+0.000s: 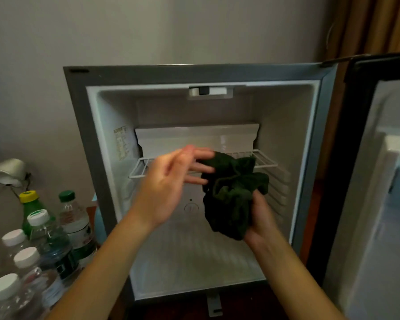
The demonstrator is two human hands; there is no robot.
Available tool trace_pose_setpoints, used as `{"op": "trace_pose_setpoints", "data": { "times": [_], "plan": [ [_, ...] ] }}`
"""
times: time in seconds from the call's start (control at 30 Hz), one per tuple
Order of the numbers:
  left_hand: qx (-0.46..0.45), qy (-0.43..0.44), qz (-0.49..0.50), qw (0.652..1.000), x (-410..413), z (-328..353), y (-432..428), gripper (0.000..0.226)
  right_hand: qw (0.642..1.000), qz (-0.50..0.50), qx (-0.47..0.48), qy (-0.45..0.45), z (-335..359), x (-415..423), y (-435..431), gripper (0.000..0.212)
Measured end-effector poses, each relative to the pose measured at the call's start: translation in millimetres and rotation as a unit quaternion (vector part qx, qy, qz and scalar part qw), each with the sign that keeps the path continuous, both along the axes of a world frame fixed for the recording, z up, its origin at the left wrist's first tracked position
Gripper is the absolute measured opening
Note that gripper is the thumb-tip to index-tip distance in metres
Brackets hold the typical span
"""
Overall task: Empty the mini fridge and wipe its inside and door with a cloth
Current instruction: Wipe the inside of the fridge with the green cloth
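As bottles [44, 239] are crowded at far left, toppling by an elbow is risked. Left hand [169, 183]: fingers straight, spread, beside cloth [233, 197]. Cloth: bunched before open mini fridge [83, 135], gripped underneath by right hand [261, 220]; patchy wiping is judged likely unless flattened.

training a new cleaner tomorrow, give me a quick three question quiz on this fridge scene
1. Which hand grips the dark green cloth? A left, B right, C neither.
2. Fill in: the bottles stand on the mini fridge's ___ side.
3. True or false: the fridge door is open.
Key: 1 B, the right hand; 2 left; 3 true.
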State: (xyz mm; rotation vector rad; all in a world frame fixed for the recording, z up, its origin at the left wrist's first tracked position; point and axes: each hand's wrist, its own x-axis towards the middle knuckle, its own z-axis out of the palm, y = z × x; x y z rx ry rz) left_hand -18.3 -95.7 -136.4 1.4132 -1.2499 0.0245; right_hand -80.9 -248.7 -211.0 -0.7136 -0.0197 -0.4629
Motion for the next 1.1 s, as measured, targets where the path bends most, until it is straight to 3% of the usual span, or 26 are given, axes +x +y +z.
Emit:
{"op": "trace_pose_setpoints", "data": {
  "times": [0.07, 0.17, 0.27, 0.37, 0.47, 0.6, 0.73, 0.9, 1.03, 1.1],
  "plan": [
    [-0.091, -0.05, 0.102, 0.989, 9, 1, 18, 0.032, 0.998, -0.029, 0.049, -0.016, 5, -1, -5, 0.023],
    [-0.183, -0.141, 0.215, 0.949, 24, 1, 46, 0.029, 0.99, -0.114, 0.049, -0.062, 26, 1, -14, 0.029],
    [-0.21, -0.239, 0.32, 0.892, 44, -6, 63, 0.029, 0.977, -0.176, 0.047, -0.108, 55, 17, -27, 0.032],
    [-0.196, -0.245, 0.396, 0.863, 83, -16, 77, 0.024, 0.964, -0.206, 0.098, -0.137, 84, 47, -49, 0.034],
    [-0.166, -0.187, 0.436, 0.864, 131, -34, 88, 0.04, 0.961, -0.219, 0.1, -0.133, 104, 81, -68, 0.043],
    [-0.165, -0.117, 0.448, 0.871, 143, -50, 77, 0.054, 0.959, -0.225, 0.108, -0.136, 135, 113, -87, 0.031],
    [-0.21, -0.139, 0.418, 0.873, 118, -58, 59, 0.048, 0.954, -0.221, 0.156, -0.129, 147, 124, -101, 0.034],
    [-0.201, -0.103, 0.392, 0.892, 108, -65, 47, 0.075, 0.956, -0.138, 0.212, -0.148, 140, 96, -97, 0.029],
    [-0.195, -0.123, 0.414, 0.88, 105, -64, 43, 0.078, 0.953, -0.176, 0.186, -0.16, 125, 52, -63, 0.044],
    [-0.204, -0.123, 0.409, 0.881, 106, -64, 42, 0.077, 0.954, -0.169, 0.169, -0.183, 119, 31, -49, 0.041]
  ]
}}
